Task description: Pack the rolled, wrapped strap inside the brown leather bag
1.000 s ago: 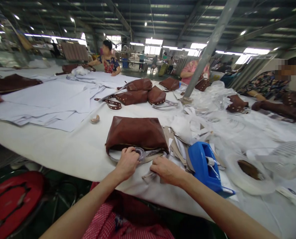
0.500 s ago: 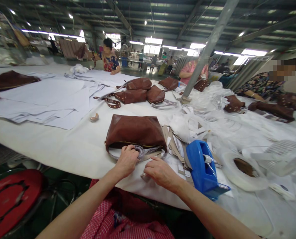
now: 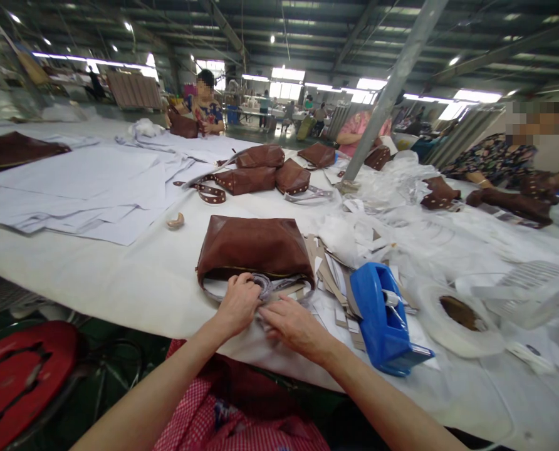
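A brown leather bag lies on the table in front of me, its zipped opening towards me. At that opening is a rolled strap in greyish, see-through wrapping. My left hand is closed on the roll's left side, fingers curled over it. My right hand is just to the right, fingers bent together close to the left hand's fingers. Its fingertips are smeared by motion, and whatever they pinch is hidden. A band of the grey wrapping runs along the bag's right edge.
To the right stands a blue tape dispenser beside card strips and a large clear tape roll. More brown bags lie behind, near a grey post. White sheets cover the left. Co-workers sit across the table.
My right hand has moved left, closer to my left hand, which stays on the rolled strap. Across the table, a co-worker now holds up a brown bag.
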Demonstrator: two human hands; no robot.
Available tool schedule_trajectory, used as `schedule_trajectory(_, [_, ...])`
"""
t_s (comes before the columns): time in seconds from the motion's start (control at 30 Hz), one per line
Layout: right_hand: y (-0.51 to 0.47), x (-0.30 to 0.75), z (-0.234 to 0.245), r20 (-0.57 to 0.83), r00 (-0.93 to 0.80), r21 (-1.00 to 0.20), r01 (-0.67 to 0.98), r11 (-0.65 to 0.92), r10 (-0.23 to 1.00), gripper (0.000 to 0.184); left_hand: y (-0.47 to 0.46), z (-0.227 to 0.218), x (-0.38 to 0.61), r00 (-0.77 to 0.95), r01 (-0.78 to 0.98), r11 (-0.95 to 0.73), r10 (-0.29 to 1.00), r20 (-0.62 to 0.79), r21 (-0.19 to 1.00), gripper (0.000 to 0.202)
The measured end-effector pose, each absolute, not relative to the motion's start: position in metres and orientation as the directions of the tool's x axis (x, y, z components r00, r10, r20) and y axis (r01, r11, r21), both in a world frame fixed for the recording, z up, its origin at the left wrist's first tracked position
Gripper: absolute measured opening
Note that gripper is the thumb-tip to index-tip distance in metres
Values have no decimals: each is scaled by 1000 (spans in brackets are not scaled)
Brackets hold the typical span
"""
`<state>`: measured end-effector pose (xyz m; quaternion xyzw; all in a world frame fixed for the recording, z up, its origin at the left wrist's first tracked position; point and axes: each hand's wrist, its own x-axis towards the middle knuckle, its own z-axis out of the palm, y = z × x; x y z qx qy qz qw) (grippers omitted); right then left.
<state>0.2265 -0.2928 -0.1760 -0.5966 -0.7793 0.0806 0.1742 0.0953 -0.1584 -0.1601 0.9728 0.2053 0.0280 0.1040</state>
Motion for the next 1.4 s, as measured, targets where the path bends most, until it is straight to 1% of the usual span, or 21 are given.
schedule_trajectory(0.07, [-301,238,-173,191,-230,-309,908,281,954,62,-158,-160,95,913,393,-891,407,14,227,12])
schedule_trajectory(0.1, [-306,245,-172,196,-221,-291,917,272,955,70,-158,-160,95,914,391,-890,406,17,235,12])
schedule_trajectory(0.13, [-310,252,-171,198,-208,-267,929,257,958,72,-159,-159,95,914,390,-889,406,18,242,12])
schedule_trajectory(0.17, [-315,260,-171,198,-196,-240,940,242,960,68,-159,-159,95,914,389,-888,405,17,246,11])
schedule_trajectory(0.23, [-322,272,-171,200,-201,-186,953,238,959,53,-159,-158,96,913,392,-886,407,14,247,11])
schedule_trajectory(0.33, [-326,279,-174,232,-259,-123,948,292,938,37,-160,-158,96,911,396,-888,411,18,236,11])
schedule_trajectory(0.43, [-322,278,-181,287,-298,-93,937,336,910,31,-160,-160,95,909,401,-885,417,17,236,10])
schedule_trajectory(0.57, [-313,276,-188,348,-308,-90,929,359,885,21,-157,-163,95,913,389,-878,409,13,278,10])
schedule_trajectory(0.73, [-298,267,-178,313,-285,-88,941,327,906,22,-152,-155,104,901,408,-853,434,8,325,16])
schedule_trajectory(0.8, [-290,260,-172,288,-259,-98,950,298,922,21,-152,-150,109,902,405,-844,432,-4,353,19])
schedule_trajectory(0.87, [-282,253,-171,234,-251,-119,951,284,939,21,-154,-146,114,905,403,-831,423,-35,383,21])
schedule_trajectory(0.93, [-277,249,-175,188,-234,-173,948,267,954,17,-157,-144,116,899,420,-808,432,-68,413,21])
schedule_trajectory(0.97, [-276,248,-177,177,-202,-214,947,238,963,14,-159,-145,116,892,433,-795,445,-75,425,20])
schedule_trajectory(1.03, [-275,246,-181,158,-73,-298,947,118,985,7,-163,-147,117,874,457,-772,481,-63,443,20])
schedule_trajectory(1.1, [-275,244,-181,115,71,-344,939,-27,991,6,-167,-150,117,859,468,-754,511,-36,462,20])
schedule_trajectory(1.13, [-275,243,-180,87,117,-350,933,-79,989,7,-168,-152,118,851,473,-744,524,-26,471,20])
schedule_trajectory(1.3, [-274,235,-170,1,175,-352,922,-164,985,9,-171,-153,124,801,539,-664,594,-73,518,13])
schedule_trajectory(1.4, [-274,232,-168,-20,262,-400,882,-248,965,11,-172,-151,124,818,515,-690,572,-52,509,17])
